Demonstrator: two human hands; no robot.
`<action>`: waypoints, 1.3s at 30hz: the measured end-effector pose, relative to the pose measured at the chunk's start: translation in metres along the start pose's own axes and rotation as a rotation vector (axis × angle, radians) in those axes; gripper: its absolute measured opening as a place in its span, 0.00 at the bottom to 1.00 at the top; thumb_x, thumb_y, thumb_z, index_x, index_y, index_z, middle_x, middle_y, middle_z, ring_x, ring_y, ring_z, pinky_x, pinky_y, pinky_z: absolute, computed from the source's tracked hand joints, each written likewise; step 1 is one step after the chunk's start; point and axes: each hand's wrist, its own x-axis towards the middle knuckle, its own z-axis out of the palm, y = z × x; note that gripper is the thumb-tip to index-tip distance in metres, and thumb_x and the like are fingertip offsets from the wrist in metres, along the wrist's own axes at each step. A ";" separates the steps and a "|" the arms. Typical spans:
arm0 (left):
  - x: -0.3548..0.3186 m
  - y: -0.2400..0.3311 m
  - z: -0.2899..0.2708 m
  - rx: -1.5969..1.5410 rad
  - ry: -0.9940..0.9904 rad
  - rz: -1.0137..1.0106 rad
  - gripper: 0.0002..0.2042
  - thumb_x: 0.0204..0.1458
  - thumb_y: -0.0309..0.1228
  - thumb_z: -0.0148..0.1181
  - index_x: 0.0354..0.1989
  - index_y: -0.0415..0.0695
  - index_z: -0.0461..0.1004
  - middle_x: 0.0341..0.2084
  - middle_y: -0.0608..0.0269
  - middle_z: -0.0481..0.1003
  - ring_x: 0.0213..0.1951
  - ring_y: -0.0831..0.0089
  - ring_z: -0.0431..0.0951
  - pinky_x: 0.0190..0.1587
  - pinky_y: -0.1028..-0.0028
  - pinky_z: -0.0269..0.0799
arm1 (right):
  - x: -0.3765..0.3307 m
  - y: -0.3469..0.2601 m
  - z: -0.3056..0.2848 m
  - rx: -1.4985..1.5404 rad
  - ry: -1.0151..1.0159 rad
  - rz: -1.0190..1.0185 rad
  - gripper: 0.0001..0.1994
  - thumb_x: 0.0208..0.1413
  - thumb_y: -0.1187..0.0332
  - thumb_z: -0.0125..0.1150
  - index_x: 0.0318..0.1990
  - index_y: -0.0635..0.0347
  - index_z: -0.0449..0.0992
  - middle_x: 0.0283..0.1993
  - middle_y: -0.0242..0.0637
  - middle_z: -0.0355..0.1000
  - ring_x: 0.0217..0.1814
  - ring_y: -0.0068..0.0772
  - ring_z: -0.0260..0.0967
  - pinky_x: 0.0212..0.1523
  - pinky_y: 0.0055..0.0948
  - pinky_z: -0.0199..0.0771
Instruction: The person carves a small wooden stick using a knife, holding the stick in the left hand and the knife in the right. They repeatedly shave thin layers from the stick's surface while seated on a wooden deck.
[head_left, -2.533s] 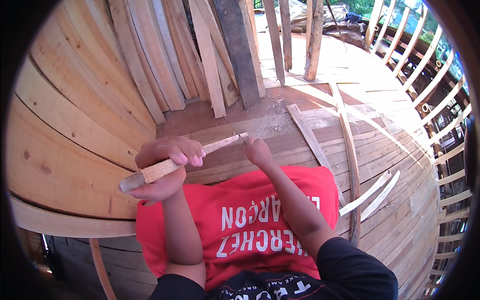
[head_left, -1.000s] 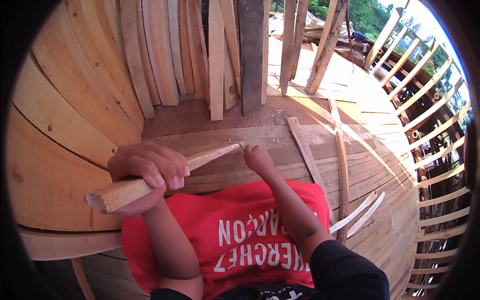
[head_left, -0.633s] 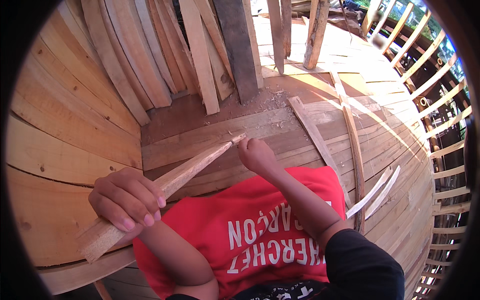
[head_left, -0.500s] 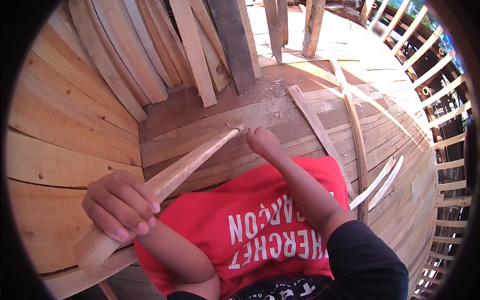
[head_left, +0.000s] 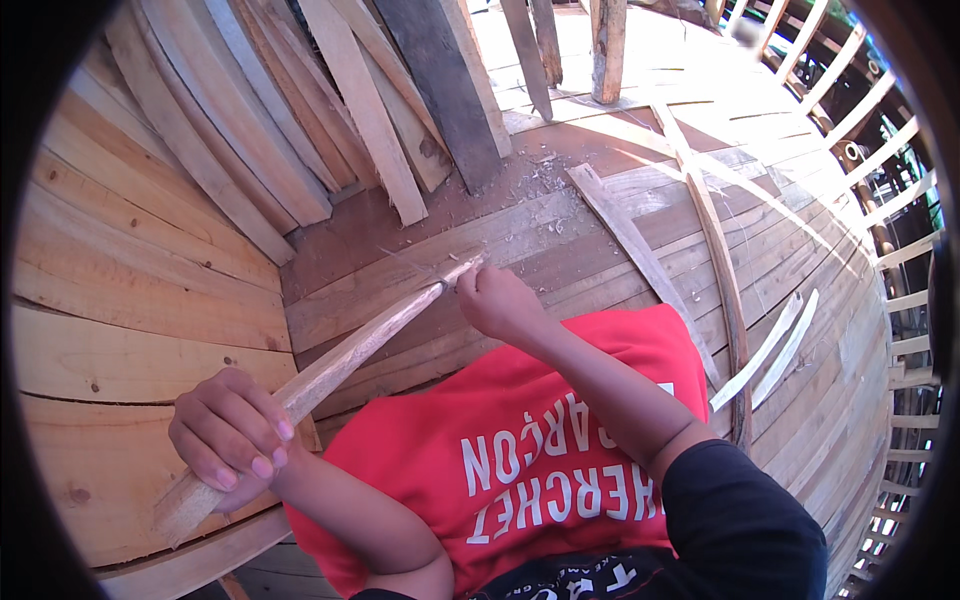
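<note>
watching remotely, i have the left hand (head_left: 230, 435) wrapped around the wooden stick (head_left: 350, 352) near its thick end, probably to steady it. stick slants away past the red cloth (head_left: 560, 420), thin end just beside the right hand (head_left: 503, 303). right fingers curled closed, seemingly on a thin dark blade (head_left: 446, 287) set across the stick; grip itself hidden. can't tell if the tip touches the plank floor (head_left: 640, 210).

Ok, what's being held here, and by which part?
A tapered wooden piece, held by the left grip near its thicker end. The right grip curls beside the narrow end; whether it holds anything cannot be told.
</note>
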 end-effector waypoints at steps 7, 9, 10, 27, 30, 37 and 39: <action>0.004 -0.004 0.010 0.001 0.091 0.017 0.19 0.57 0.46 0.54 0.22 0.45 0.73 0.16 0.62 0.75 0.15 0.74 0.74 0.22 0.71 0.76 | 0.000 0.003 -0.004 0.033 0.009 -0.006 0.27 0.61 0.54 0.36 0.36 0.67 0.79 0.39 0.60 0.76 0.45 0.67 0.73 0.51 0.54 0.71; 0.000 0.001 0.008 -0.008 0.038 -0.001 0.17 0.57 0.44 0.55 0.22 0.44 0.73 0.16 0.60 0.76 0.15 0.73 0.74 0.23 0.70 0.77 | -0.026 -0.036 -0.025 0.014 -0.066 -0.071 0.26 0.61 0.54 0.36 0.37 0.68 0.78 0.40 0.61 0.75 0.46 0.66 0.72 0.52 0.54 0.70; -0.001 0.001 0.009 -0.004 0.024 -0.013 0.16 0.58 0.42 0.55 0.23 0.43 0.73 0.17 0.59 0.76 0.15 0.72 0.75 0.23 0.69 0.78 | -0.037 -0.048 -0.033 -0.009 -0.112 -0.072 0.26 0.61 0.54 0.36 0.37 0.69 0.78 0.41 0.63 0.74 0.46 0.66 0.71 0.53 0.54 0.69; 0.020 -0.015 0.020 -0.100 -0.063 0.026 0.13 0.58 0.33 0.55 0.22 0.41 0.72 0.17 0.55 0.76 0.14 0.68 0.75 0.21 0.68 0.78 | 0.067 0.103 0.008 -0.086 -0.014 0.057 0.28 0.62 0.52 0.35 0.42 0.70 0.77 0.46 0.61 0.74 0.52 0.62 0.70 0.56 0.51 0.68; 0.005 0.000 0.013 0.003 0.061 0.041 0.17 0.59 0.40 0.54 0.21 0.43 0.71 0.14 0.58 0.75 0.12 0.70 0.73 0.19 0.69 0.77 | -0.004 -0.014 -0.023 -0.091 -0.112 0.031 0.29 0.62 0.51 0.34 0.42 0.70 0.77 0.46 0.60 0.74 0.53 0.61 0.71 0.56 0.51 0.68; 0.013 -0.009 0.024 0.004 0.026 0.030 0.19 0.59 0.44 0.53 0.21 0.43 0.71 0.12 0.59 0.73 0.12 0.70 0.72 0.17 0.70 0.75 | 0.030 0.037 -0.015 0.087 -0.035 0.163 0.29 0.61 0.52 0.36 0.38 0.73 0.77 0.46 0.66 0.72 0.53 0.63 0.69 0.57 0.51 0.66; 0.012 -0.006 0.021 0.014 0.035 0.040 0.19 0.59 0.44 0.53 0.21 0.43 0.71 0.12 0.59 0.73 0.12 0.70 0.72 0.17 0.70 0.75 | 0.017 0.015 -0.018 -0.082 -0.074 0.110 0.29 0.61 0.52 0.35 0.42 0.70 0.77 0.47 0.62 0.73 0.53 0.62 0.70 0.57 0.50 0.67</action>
